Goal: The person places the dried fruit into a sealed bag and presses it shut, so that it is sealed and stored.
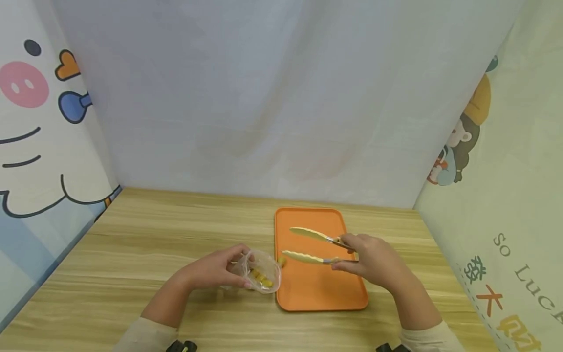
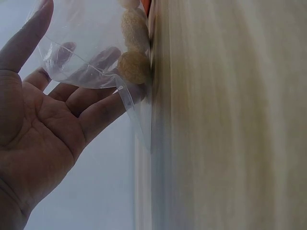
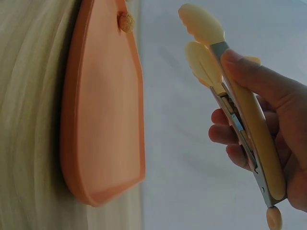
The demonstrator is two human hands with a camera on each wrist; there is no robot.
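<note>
My left hand [image 1: 217,269] holds a clear plastic bag [image 1: 269,266] on its side, thumb and fingers on either side of it. Several round yellow-brown balls [image 2: 134,67] lie inside the bag, whose mouth faces the orange tray [image 1: 318,293]. On the tray, close to its left rim, sits one such ball [image 3: 127,22]. My right hand [image 1: 369,259] grips a pair of tongs [image 3: 254,139] with cream scalloped tips and metal arms. The tong tips are spread apart above the tray, pointing left, with nothing between them.
The tray lies on a wood-grain table [image 1: 176,220]. A pale cloth [image 1: 246,98] hangs behind the table's back edge. Printed curtains stand at the left and right sides.
</note>
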